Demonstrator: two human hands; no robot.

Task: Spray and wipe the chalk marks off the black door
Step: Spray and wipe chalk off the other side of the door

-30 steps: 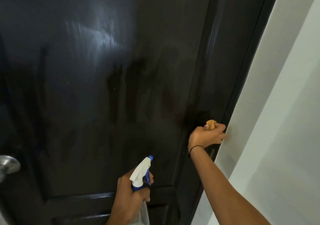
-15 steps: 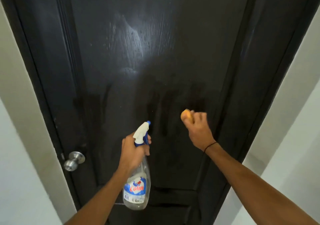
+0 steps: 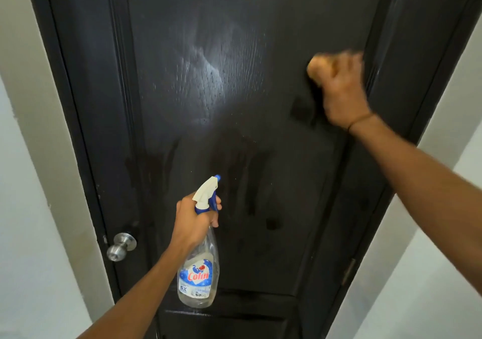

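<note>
Head view: right hand (image 3: 341,90) presses an orange sponge (image 3: 317,68) on the black door (image 3: 260,208), above-right of the doorknob (image 3: 121,246). Left hand (image 3: 194,221) grips the Colin spray bottle (image 3: 199,268). Best to use firm, overlapping strokes toward the whitish smear (image 3: 206,75).

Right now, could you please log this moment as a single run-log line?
left hand: grips Colin spray bottle, nozzle toward black door | right hand: presses orange sponge on upper right panel | phase: wiping
</note>
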